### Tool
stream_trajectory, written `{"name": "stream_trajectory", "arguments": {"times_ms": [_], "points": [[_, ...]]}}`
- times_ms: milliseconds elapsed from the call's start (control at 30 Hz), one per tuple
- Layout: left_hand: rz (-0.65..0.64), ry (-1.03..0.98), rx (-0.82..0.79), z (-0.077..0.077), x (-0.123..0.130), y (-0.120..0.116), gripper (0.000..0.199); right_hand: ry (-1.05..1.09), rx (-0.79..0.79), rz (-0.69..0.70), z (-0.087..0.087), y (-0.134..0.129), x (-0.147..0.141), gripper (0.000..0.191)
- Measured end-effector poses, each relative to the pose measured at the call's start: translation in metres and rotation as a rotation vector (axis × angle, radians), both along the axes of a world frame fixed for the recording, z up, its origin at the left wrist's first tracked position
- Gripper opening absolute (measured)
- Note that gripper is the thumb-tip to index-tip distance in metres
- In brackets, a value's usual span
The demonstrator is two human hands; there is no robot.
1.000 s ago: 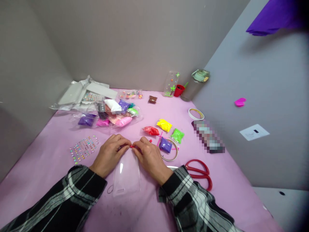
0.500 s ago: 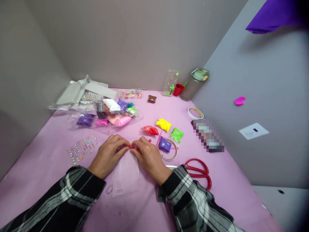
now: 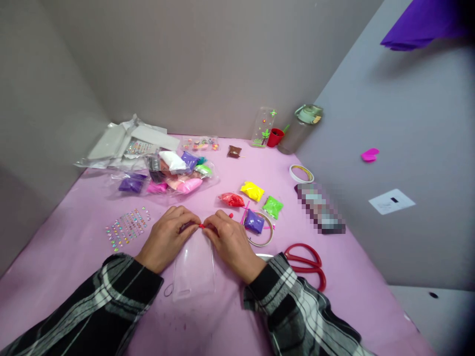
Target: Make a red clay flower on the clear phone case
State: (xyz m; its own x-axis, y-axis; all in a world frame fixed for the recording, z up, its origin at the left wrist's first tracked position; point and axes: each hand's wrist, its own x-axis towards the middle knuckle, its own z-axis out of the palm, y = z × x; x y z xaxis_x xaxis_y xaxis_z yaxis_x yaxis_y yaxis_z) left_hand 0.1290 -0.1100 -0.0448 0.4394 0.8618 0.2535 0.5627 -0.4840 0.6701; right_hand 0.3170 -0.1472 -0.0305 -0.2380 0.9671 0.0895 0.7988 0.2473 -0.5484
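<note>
Between the fingertips of both hands is a small piece of red clay (image 3: 201, 226), above the top end of a clear phone case (image 3: 193, 272) lying on the pink table cover. My left hand (image 3: 168, 235) is closed, thumb and forefinger pinching the red piece from the left. From the right, my right hand (image 3: 229, 242) pinches the same piece, its fingertips nearly meeting the left ones. Another small red bit (image 3: 230, 215) lies just behind my right hand. Packets of red clay (image 3: 232, 200), yellow clay (image 3: 252, 191), green clay (image 3: 272, 207) and purple clay (image 3: 254, 222) lie beyond it.
Red-handled scissors (image 3: 321, 269) lie beside my right sleeve, with a pixelated phone (image 3: 321, 210) farther back. A gem sticker sheet (image 3: 128, 228) is at left. Bagged clay packets (image 3: 174, 173), a bottle (image 3: 299, 129), a red cup (image 3: 275, 137) and a decorated case (image 3: 262, 127) stand or lie behind.
The red piece has shifted very slightly between the fingertips and shows a little differently. Both hands keep nearly the same pose, and the whole view has moved a little.
</note>
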Motion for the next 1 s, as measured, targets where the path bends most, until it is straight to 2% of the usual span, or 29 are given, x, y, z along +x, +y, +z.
{"name": "stream_trajectory", "arguments": {"times_ms": [267,600,1000], "points": [[0.000,0.000,0.009,-0.0002,0.0006,0.0001,0.012,0.071,-0.016,-0.007,0.0023,0.0014,0.0013,0.007],[-0.033,0.016,0.002,-0.0005,-0.0034,0.0023,0.015,0.113,-0.017,0.001,-0.0045,0.0025,0.0031,0.008],[-0.053,0.021,0.005,0.0058,-0.0030,-0.0025,0.010,0.086,0.002,-0.013,-0.0044,0.0013,0.0005,0.003]]}}
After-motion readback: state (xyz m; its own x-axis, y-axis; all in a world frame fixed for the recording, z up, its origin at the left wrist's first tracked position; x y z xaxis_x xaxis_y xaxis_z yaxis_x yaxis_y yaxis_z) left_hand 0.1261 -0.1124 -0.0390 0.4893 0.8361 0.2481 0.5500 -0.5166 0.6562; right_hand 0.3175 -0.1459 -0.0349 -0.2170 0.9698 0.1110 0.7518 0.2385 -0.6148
